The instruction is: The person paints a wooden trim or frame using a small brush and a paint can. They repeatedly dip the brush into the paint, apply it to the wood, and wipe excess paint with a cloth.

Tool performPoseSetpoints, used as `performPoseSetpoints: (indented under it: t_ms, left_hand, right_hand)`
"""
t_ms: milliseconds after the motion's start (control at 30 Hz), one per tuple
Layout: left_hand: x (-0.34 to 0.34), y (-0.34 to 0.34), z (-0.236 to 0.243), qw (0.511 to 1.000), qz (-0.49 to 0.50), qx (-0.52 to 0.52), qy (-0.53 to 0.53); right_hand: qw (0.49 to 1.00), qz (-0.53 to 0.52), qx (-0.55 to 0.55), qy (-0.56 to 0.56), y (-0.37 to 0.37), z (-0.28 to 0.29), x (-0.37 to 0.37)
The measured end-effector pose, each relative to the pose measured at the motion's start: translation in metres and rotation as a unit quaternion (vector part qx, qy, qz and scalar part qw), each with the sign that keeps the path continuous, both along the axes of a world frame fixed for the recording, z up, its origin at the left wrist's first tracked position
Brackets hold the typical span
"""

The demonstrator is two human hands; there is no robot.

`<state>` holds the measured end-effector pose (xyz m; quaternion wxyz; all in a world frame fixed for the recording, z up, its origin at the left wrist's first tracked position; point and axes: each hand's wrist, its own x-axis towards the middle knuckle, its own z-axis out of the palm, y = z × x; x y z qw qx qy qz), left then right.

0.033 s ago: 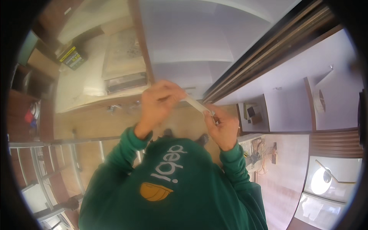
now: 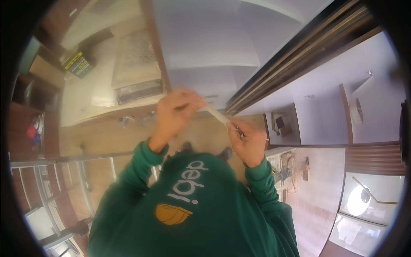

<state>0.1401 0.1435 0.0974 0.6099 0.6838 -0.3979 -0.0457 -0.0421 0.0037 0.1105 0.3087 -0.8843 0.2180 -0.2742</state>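
A thin pale strip is stretched diagonally between my two hands, just below a white open cabinet. My left hand pinches its upper left end with bent fingers, slightly blurred. My right hand holds the lower right end between thumb and fingers, with the other fingers curled. Whether the strip is tape or some other material, I cannot tell.
A dusty counter with a black-and-yellow box is at upper left, metal ladders at lower left, white shelving ahead, and a cabinet with brown trim at right. Loose wires hang at the lower right.
My left hand has shifted very slightly up and left with the strip, and the strip's angle differs a little. Otherwise the two frames look nearly alike.
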Motion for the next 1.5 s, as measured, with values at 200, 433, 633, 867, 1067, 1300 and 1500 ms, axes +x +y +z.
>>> performPoseSetpoints:
  t_ms: [200,433,633,867,1067,1300,1500]
  left_hand:
    - [0.056,0.051,-0.231,0.930,-0.085,0.312,0.174]
    - [-0.032,0.193,-0.550,0.879,-0.258,0.396,0.063]
    - [0.026,0.080,-0.351,0.898,-0.220,0.373,0.086]
    - [-0.041,-0.084,-0.097,0.888,-0.394,0.205,0.119]
    - [-0.053,-0.130,-0.073,0.791,-0.546,0.235,0.144]
    - [-0.074,-0.153,-0.082,0.730,-0.560,0.344,0.187]
    - [-0.089,-0.163,-0.089,0.710,-0.601,0.365,0.036]
  right_hand:
    - [0.994,-0.047,0.055,0.081,-0.015,-0.019,-0.023]
    - [0.954,-0.135,0.249,0.102,-0.016,-0.016,-0.027]
    - [0.968,-0.203,0.067,0.134,-0.012,-0.036,-0.060]
    - [0.977,-0.109,-0.082,0.166,-0.011,-0.066,-0.062]
    - [0.974,-0.144,-0.053,0.165,-0.018,-0.071,-0.093]
    - [0.971,-0.170,-0.020,0.167,-0.011,-0.092,-0.116]
    - [0.974,-0.184,0.031,0.131,-0.002,-0.112,-0.128]
